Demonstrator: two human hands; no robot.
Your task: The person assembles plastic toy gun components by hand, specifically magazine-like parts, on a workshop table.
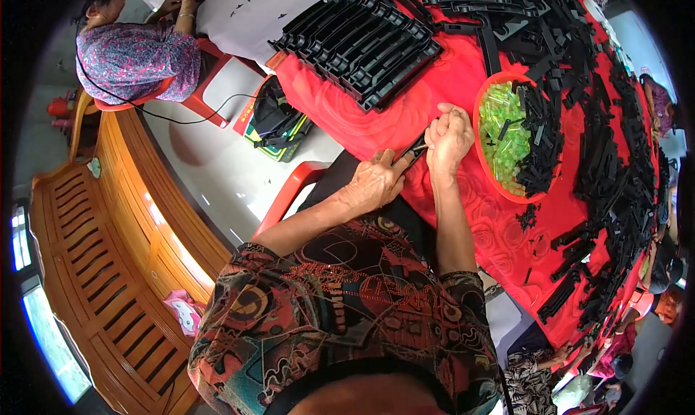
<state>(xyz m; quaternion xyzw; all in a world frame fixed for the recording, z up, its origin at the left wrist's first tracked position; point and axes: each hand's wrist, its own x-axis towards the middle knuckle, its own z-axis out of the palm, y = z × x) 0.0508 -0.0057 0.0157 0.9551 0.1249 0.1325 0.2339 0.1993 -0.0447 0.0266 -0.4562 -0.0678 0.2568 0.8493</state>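
My left hand (378, 180) is closed on a narrow black plastic piece (415, 153) held just past the red table's near edge. Beside it, my right hand (449, 135) is curled into a fist against the far end of that piece. A thin pale tip shows between the hands, but whatever the right fingers hold is hidden. To the right stands a red basin (481, 151) with small clear yellow-green plastic pieces (501, 136) on one side and black plastic pieces (543, 140) on the other.
Beyond my hands, long black mouldings (362, 46) lie in a neat row on the red cloth (474, 216). Loose black parts (615, 176) heap along the right. A red chair (293, 191), a bag (275, 122) and a wooden bench (108, 270) stand left; a co-worker (137, 57) sits upper left.
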